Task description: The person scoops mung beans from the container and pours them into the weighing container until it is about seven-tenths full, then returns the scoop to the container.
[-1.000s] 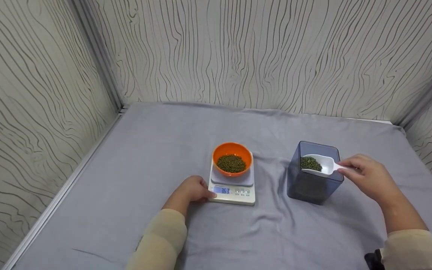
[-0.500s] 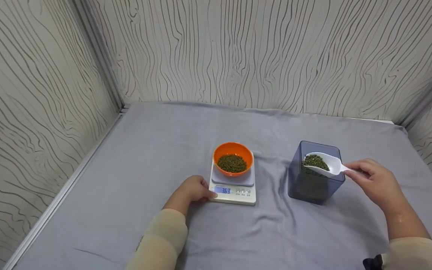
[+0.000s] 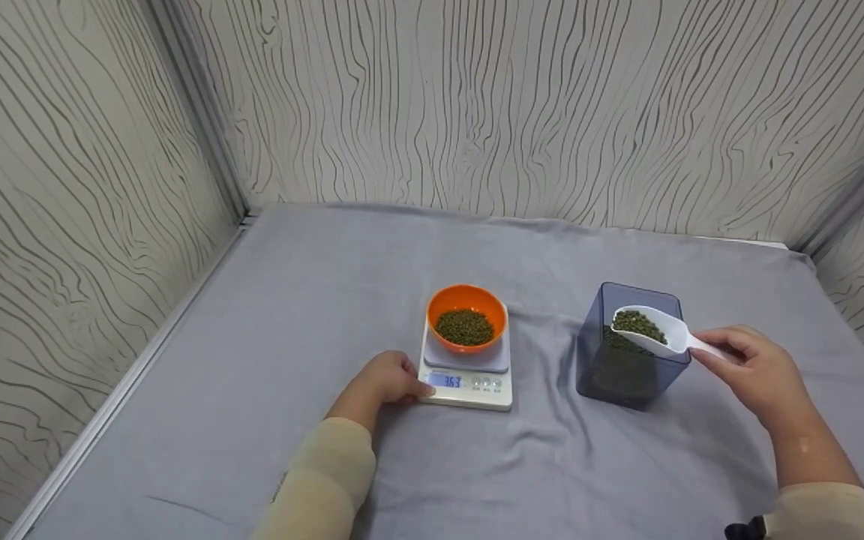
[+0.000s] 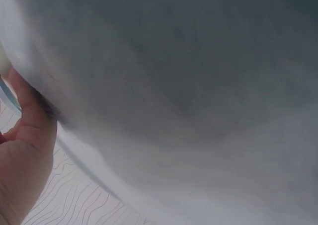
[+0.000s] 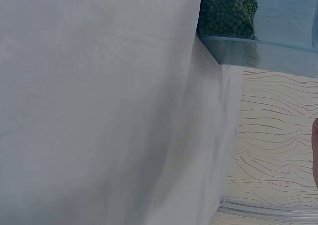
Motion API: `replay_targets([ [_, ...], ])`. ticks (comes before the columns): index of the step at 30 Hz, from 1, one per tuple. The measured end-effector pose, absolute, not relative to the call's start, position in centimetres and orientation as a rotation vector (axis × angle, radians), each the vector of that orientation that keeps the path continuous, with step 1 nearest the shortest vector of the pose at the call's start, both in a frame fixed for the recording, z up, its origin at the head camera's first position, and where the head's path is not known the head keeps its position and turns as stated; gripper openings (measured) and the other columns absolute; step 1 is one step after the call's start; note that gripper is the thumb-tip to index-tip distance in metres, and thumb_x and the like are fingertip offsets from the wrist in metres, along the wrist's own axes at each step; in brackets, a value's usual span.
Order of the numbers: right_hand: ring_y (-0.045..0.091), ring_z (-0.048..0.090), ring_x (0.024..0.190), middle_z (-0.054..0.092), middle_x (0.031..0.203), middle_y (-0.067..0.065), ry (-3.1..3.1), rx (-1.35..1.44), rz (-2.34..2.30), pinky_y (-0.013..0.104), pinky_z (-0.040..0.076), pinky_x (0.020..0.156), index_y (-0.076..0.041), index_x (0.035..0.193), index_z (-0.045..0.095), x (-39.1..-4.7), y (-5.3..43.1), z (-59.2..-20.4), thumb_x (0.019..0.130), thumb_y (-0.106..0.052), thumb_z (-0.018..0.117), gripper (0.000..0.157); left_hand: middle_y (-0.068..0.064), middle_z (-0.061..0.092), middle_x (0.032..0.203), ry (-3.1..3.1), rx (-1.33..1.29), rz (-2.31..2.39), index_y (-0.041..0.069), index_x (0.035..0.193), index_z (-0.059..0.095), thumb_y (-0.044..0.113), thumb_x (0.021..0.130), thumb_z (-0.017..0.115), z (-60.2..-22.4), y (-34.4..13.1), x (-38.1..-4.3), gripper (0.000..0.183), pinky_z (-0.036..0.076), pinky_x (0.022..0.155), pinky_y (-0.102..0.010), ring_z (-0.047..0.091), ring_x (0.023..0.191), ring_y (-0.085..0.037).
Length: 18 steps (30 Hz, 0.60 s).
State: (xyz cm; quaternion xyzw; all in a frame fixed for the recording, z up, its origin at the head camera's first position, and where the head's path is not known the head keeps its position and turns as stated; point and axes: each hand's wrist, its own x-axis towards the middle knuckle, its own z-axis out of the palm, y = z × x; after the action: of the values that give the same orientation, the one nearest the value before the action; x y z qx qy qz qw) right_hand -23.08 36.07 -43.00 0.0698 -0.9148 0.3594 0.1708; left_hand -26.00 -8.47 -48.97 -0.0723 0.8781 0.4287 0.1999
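Note:
My right hand [image 3: 756,367] pinches the handle of a white scoop [image 3: 673,331] in the head view. The scoop carries green mung beans [image 3: 638,326] and is tilted over the mouth of a clear blue-grey square container [image 3: 612,375], which holds more beans. To the left, an orange bowl [image 3: 464,294] with mung beans [image 3: 464,327] sits on a white kitchen scale [image 3: 492,397]. Its lit display shows digits like 363. My left hand [image 3: 385,377] grips the scale's front left corner, thumb on top near the display. Only part of this hand [image 4: 27,145] shows in the left wrist view.
A wrinkled grey cloth [image 3: 312,285] covers the table. Wood-grain patterned panels [image 3: 439,112] stand at the back and both sides. The right wrist view shows the container [image 5: 278,53] from its side, with beans inside.
My right hand has drawn the scoop slightly right and toward me, and the scoop now tilts more. Left hand, scale and bowl stay in place, and the display digits look the same.

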Motion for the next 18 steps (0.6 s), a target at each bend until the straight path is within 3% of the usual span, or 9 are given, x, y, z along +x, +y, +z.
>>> replay_targets([
  [18, -0.006, 0.051, 0.078, 0.055, 0.089, -0.012, -2.574, 0.212, 1.068, 0.005, 0.042, 0.066, 0.001, 0.098, 0.066, -23.6, 34.0, -41.4, 0.082, -0.019, 0.069, 0.026, -0.004, 0.054, 0.071, 2.446, -0.217, 1.19, 0.007, 0.08, 0.053, 0.02, 0.07, 0.079, -48.9, -8.4, -26.0, 0.031, 0.042, 0.058, -0.026, 0.051, 0.064, -0.016],
])
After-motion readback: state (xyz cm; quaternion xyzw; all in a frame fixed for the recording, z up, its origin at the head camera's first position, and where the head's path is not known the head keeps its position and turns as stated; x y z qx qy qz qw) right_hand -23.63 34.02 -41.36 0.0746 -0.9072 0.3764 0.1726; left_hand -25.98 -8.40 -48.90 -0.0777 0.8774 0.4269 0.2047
